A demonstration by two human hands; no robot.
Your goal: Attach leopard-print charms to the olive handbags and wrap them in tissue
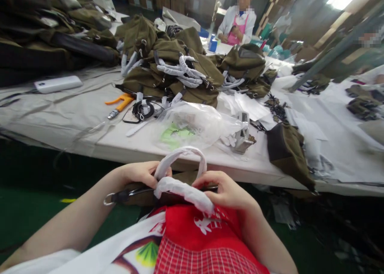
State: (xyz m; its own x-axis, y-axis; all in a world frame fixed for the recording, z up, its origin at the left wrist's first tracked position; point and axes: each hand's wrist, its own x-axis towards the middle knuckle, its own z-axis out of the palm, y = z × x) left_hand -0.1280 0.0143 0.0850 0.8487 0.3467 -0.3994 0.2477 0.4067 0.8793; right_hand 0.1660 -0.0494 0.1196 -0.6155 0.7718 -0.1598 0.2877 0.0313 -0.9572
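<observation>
An olive-green handbag [189, 177] with dark trim is held against my red apron, its top edge facing up. Two handles wrapped in white rise from it: the far handle [183, 151] arches up, while the near handle [183, 189] lies toward me. My left hand [145, 173] grips the bag's top at the left foot of the handles, fingers closed and partly hidden behind it. On the right side, my right hand [225, 188] closes thumb and fingers on the bag's rim by the handles. A metal ring [108, 199] sticks out at the bag's left end.
The white table [132, 144] ahead carries piled olive bags [180, 62], a clear plastic bag [198, 122], an orange-handled tool [121, 103] and a white box-shaped device [58, 84]. One olive bag [288, 150] overhangs the right edge. A co-worker [238, 26] stands across.
</observation>
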